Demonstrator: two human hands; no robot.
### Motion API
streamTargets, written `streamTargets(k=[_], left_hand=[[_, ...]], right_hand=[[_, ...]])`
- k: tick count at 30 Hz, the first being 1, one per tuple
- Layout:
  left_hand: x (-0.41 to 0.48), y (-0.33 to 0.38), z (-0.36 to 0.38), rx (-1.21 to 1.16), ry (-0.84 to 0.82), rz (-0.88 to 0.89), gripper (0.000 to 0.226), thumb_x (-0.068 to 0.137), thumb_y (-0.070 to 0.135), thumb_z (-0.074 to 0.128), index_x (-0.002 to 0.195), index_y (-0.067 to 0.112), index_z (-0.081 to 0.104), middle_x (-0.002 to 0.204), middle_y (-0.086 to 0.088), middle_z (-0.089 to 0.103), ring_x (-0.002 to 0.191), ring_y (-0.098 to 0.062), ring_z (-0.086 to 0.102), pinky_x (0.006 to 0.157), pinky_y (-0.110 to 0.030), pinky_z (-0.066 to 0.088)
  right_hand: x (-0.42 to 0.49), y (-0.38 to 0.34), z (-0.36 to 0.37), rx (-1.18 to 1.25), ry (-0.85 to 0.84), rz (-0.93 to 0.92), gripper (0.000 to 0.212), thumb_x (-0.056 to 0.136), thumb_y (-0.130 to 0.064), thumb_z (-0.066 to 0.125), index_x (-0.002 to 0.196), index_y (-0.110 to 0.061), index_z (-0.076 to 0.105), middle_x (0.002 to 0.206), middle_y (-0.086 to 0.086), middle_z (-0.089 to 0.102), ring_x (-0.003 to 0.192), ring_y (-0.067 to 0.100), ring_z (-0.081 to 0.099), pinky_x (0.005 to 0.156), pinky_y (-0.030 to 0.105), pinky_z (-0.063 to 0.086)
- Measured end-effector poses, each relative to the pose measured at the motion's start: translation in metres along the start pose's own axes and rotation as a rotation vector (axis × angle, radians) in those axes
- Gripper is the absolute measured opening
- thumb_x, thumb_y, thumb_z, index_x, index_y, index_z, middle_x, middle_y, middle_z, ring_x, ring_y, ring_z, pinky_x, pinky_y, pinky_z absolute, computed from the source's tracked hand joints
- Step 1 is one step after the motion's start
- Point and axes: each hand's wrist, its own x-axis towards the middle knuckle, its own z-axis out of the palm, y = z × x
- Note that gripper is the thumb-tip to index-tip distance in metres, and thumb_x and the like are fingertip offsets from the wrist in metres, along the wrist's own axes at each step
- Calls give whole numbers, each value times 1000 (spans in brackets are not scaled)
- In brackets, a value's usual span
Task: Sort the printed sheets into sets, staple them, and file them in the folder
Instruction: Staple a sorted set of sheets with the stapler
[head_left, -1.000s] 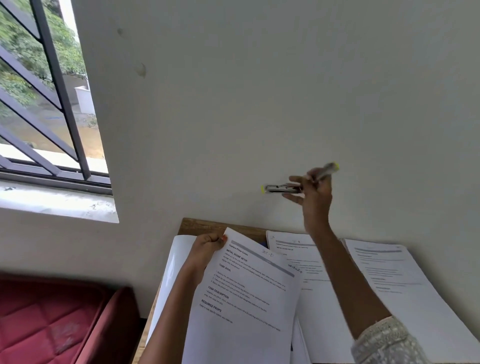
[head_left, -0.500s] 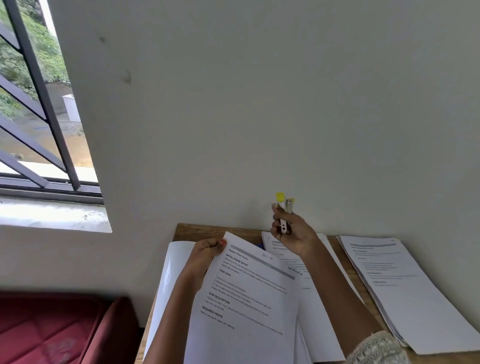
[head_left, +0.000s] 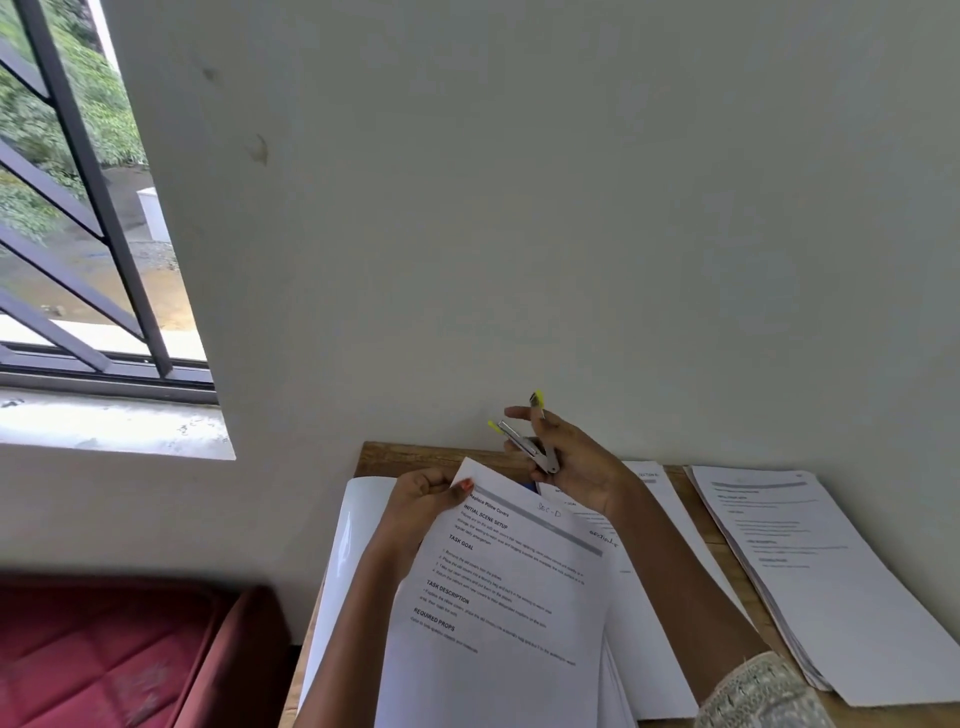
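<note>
Head view showed the left hand (head_left: 426, 499) at lower centre of the frame, thumb and curled fingers pinching the top left corner of a set of printed sheets (head_left: 509, 597), which was held tilted above the table (head_left: 410, 457). "SEC-D" was handwritten near the set's top edge. Just right of and above that corner, the right hand (head_left: 576, 462) gripped a stapler (head_left: 530, 447) at its hinge, clear of the paper. The stapler's two yellow-tipped arms were spread in a V, one pointing up-left, the other up behind the fingers. A glossy white cover (head_left: 353, 525) lay on the table under the left wrist. Two more stacks lay flat: the middle stack (head_left: 660, 571) partly under the right forearm, the right stack (head_left: 810, 571) apart at the frame's right. A barred window (head_left: 78, 208) filled the upper left, a red cushion (head_left: 104, 649) the lower left.
</note>
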Motion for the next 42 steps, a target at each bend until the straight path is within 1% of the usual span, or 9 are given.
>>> streamTargets(k=[6,9,13,16,20,25,30,37,42], left_hand=[[-1,1,1,10,18,34,14,90,14,65,98,4,70,90,-17,74,80,-35,71,73,-42,58],[-1,2,4,42,30,50,16,90,18,65,96,4,71,88,-16,75,79,-35,71,72,-42,59],[0,3,8,57,76,41,18,91,19,65,94,2,71,86,-16,75,79,-36,71,72,-44,59],[1,3,10,59,93,46,16,91,18,65,92,4,72,84,-14,75,76,-33,71,69,-40,58],[0,4,11,55,106,44,15,91,18,65,92,6,73,84,-12,75,75,-30,72,66,-35,57],[-1,5,12,44,108,54,12,91,15,65,89,8,74,85,-14,75,77,-30,71,68,-35,57],[0,3,11,62,125,39,12,90,16,66,90,9,75,85,-14,75,82,-35,71,78,-44,58],[0,5,9,90,161,6,12,89,16,67,88,7,76,83,-14,75,81,-36,71,77,-46,58],[1,9,14,121,179,8,21,86,20,72,93,0,70,80,-12,75,78,-33,72,76,-47,58]], right_hand=[[0,1,-13,40,-47,40,59,74,-53,62,124,-22,62,95,4,65,72,11,58,62,26,48],[-3,1,-12,-126,-46,27,29,90,-26,61,119,-23,65,90,3,60,67,8,51,56,21,37],[-3,0,-6,-335,68,-86,31,83,3,66,110,-12,70,72,-2,63,60,10,47,50,17,39],[-2,-4,-2,-480,160,-167,22,79,1,71,96,-12,75,76,1,67,66,11,56,55,17,45],[3,-3,4,-731,203,-267,20,75,-3,74,93,-12,77,70,-17,69,68,-6,61,61,5,41],[8,4,6,-839,204,-290,19,77,-9,76,95,-14,76,93,-1,74,86,4,64,71,5,43],[6,1,10,-920,71,-224,16,80,-9,72,95,-14,72,93,1,71,88,12,63,70,13,44],[5,-17,1,-704,-253,-55,12,93,-8,60,85,-16,55,65,0,49,59,14,41,52,20,36],[6,-26,1,-894,-486,50,10,91,-9,62,94,-15,54,77,-2,49,69,11,44,60,22,40]])
